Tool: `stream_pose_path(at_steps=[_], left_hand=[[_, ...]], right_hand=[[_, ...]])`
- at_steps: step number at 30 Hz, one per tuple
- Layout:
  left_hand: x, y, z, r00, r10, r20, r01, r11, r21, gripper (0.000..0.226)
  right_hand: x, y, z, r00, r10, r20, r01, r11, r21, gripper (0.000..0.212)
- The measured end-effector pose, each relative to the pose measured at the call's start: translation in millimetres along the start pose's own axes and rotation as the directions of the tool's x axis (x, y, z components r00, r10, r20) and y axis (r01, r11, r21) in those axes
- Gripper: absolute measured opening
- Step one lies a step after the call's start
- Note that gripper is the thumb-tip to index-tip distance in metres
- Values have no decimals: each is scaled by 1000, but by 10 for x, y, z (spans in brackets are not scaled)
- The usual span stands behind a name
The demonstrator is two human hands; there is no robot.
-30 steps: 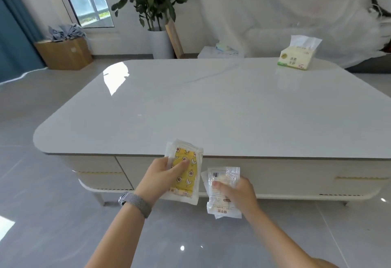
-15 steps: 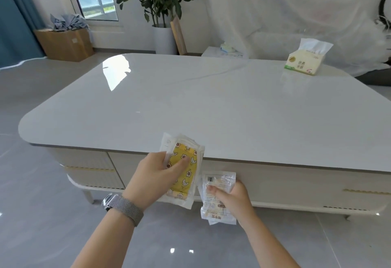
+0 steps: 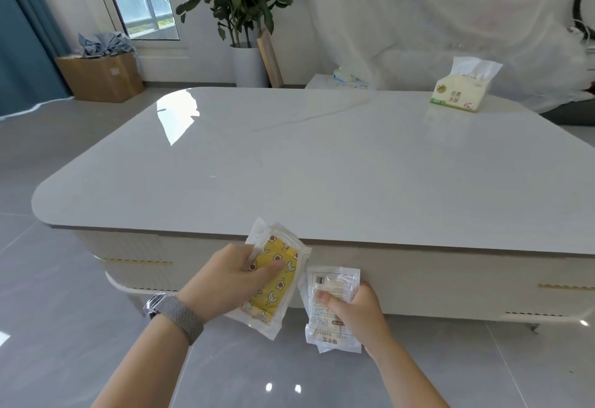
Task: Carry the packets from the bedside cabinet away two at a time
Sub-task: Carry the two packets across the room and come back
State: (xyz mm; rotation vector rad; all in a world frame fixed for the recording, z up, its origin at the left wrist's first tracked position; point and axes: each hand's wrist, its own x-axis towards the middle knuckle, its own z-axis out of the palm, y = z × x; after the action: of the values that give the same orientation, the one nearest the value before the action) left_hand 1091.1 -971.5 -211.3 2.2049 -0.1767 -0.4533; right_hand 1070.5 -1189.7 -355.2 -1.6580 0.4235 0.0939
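Observation:
My left hand (image 3: 230,282) grips a clear packet with a yellow patterned item inside (image 3: 277,275), thumb across its face. The packet's top corner reaches over the near edge of the low white table (image 3: 322,166). My right hand (image 3: 355,311) pinches a clear packet with white contents and printed text (image 3: 330,285), held upright in front of the table's drawer front. Both packets hang in the air, side by side and a little apart. A grey mesh watch band sits on my left wrist. The bedside cabinet is out of view.
A tissue pack (image 3: 460,92) stands at the table's far right corner. Behind the table are a potted plant (image 3: 244,21), a small white stand (image 3: 341,82) with items, a cardboard box (image 3: 99,75) at the left, and draped white fabric (image 3: 450,21). Grey tiled floor surrounds the table.
The table has come closer and I have shifted slightly rightwards along it. Both hands keep the same hold on their packets, now nearer the table's front edge.

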Motion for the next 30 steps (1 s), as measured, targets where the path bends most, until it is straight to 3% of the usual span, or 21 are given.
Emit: stream_pose_path(at_steps=[7,12,18,21,26,30], left_hand=[[-18,117,50,999,24,-37,-28,992,-124,25],[-69,158,77,992,43,-119,-67,977,-204,19],[-56,53,124,998,48,-27,-51,993,-109,28],[-43,34,100,996,87,-23,-86,996,25,32],[-5,15,27,994,108,4,-108,983,146,33],[5,-34,-67,996,92,22,-94,986,138,30]], right_hand=[[-272,237,11,999,-21,-28,20,998,-56,44],[-442,266,20,999,-30,-20,28,996,-89,34],[-805,-102,-196,995,-10,99,17,997,-73,28],[-987,-500,-483,988,-43,147,47,998,-28,31],[-937,-1036,-965,982,-179,-59,183,981,68,27],[-722,-1119,-1147,980,-151,-127,154,988,16,23]])
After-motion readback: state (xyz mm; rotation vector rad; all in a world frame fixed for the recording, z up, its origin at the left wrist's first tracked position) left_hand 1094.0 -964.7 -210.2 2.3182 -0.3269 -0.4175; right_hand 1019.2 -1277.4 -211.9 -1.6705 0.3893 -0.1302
